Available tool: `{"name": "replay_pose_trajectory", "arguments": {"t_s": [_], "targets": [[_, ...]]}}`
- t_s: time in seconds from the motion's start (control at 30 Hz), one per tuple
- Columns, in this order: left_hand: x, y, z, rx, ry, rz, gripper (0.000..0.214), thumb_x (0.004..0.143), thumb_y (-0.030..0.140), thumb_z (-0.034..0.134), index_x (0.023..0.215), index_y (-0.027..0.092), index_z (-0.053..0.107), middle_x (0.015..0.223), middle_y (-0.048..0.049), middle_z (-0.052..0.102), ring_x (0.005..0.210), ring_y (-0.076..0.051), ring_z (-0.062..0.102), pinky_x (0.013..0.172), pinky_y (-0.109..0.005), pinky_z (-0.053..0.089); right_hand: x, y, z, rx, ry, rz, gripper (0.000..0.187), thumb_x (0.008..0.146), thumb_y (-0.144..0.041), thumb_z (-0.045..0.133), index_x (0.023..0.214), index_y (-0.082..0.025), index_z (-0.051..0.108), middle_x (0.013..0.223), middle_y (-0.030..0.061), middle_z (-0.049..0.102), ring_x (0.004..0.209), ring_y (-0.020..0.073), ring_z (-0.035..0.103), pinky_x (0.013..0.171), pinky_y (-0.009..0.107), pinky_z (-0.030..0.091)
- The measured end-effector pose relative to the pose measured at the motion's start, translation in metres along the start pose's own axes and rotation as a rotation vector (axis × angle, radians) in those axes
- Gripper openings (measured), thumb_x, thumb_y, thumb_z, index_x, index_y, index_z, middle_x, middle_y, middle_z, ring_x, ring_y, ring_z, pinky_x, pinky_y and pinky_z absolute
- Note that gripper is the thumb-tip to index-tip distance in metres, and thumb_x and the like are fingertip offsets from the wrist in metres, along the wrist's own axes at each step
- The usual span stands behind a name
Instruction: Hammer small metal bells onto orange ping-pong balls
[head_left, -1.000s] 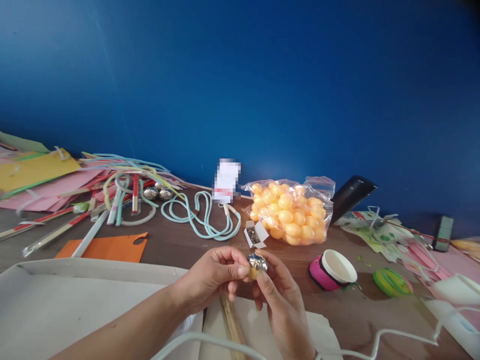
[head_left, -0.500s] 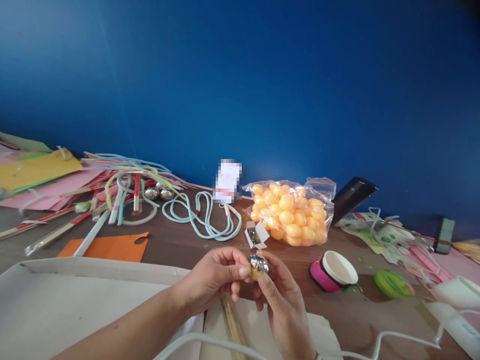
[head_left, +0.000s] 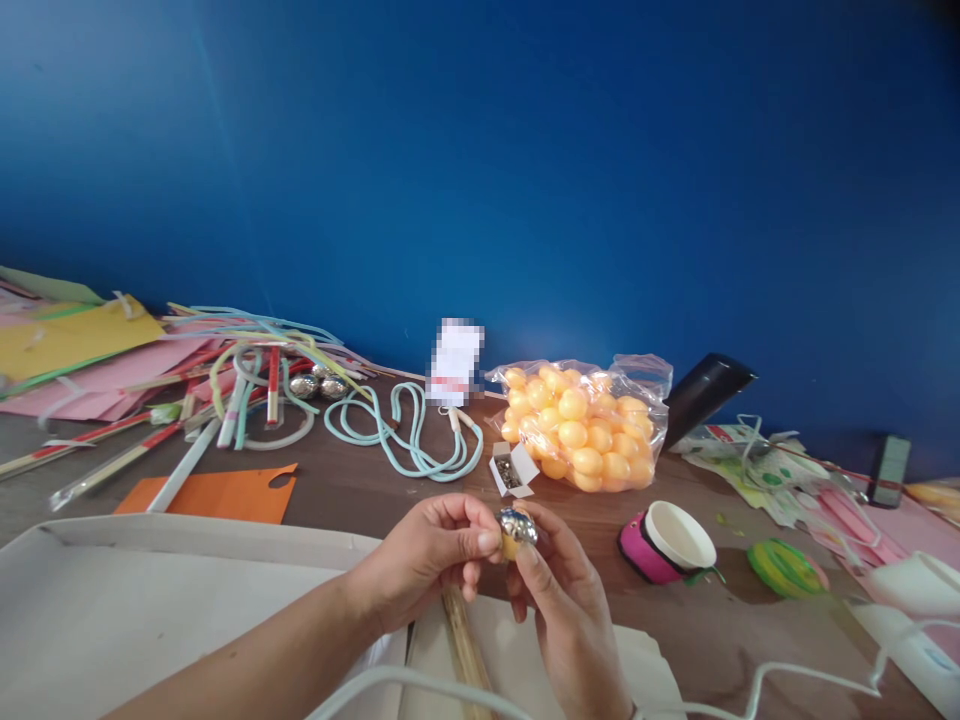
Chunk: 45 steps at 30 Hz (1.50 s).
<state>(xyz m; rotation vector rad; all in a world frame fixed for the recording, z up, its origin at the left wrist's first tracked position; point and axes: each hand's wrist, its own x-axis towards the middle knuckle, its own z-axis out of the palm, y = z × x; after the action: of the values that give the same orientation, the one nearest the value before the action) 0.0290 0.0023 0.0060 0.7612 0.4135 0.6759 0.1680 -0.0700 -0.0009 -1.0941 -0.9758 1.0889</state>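
Deep blue wall (head_left: 525,180) backs a cluttered brown tabletop (head_left: 352,490) in the head view. Over its near edge the left hand (head_left: 427,555) and right hand (head_left: 559,590) meet. Both are closed in a fingertip pinch on 1 small ball (head_left: 515,527), raised just above the tabletop.

Crinkled silver foil caps the ball's top and yellow shows beneath, so the wrapping looks partway done. Covering the bare part would, I judge, call for turning the ball between the fingertips and pressing the foil down gently, since thin foil tears and a round ball slips easily.

Room is tight below. A white tray (head_left: 150,600) lies under the left forearm, and a wooden stick (head_left: 461,640) and white sheets sit right under the hands. A white cable (head_left: 787,675) loops across near the right wrist.

Ahead, a small open box (head_left: 511,468) lies near, with a bag of orange balls (head_left: 581,425) behind it. A pink-sided cup (head_left: 667,540) stands to the right. Bare wood between these leaves some free space.
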Motion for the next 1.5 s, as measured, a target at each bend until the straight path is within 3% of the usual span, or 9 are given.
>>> {"name": "replay_pose_trajectory", "arguments": {"t_s": [0.8,1.5], "targets": [[-0.0002,0.0004,0.0020,-0.008,-0.006,0.000,0.016,0.069,0.020,0.069,0.070,0.012,0.055,0.062,0.0006,0.058,0.041,-0.004,0.049,0.041,-0.016,0.044,0.0000,0.0019,-0.0001,-0.056,0.047,-0.016,0.030,0.084,-0.031,0.059,0.113,-0.022,0.052,0.092,0.0053,0.062,0.060,0.0123,0.052,0.046,0.021,0.040],[0.0026,-0.0001,-0.0010,0.092,-0.011,0.002,0.024,0.067,0.025,0.071,0.069,0.014,0.050,0.060,-0.0008,0.063,0.042,-0.007,0.055,0.045,-0.020,0.048,0.0013,-0.0026,0.0061,0.075,0.092,0.003,0.032,0.076,-0.028,0.068,0.106,-0.021,0.058,0.097,0.0085,0.066,0.083,0.0241,0.063,0.067,0.035,0.056]]}}
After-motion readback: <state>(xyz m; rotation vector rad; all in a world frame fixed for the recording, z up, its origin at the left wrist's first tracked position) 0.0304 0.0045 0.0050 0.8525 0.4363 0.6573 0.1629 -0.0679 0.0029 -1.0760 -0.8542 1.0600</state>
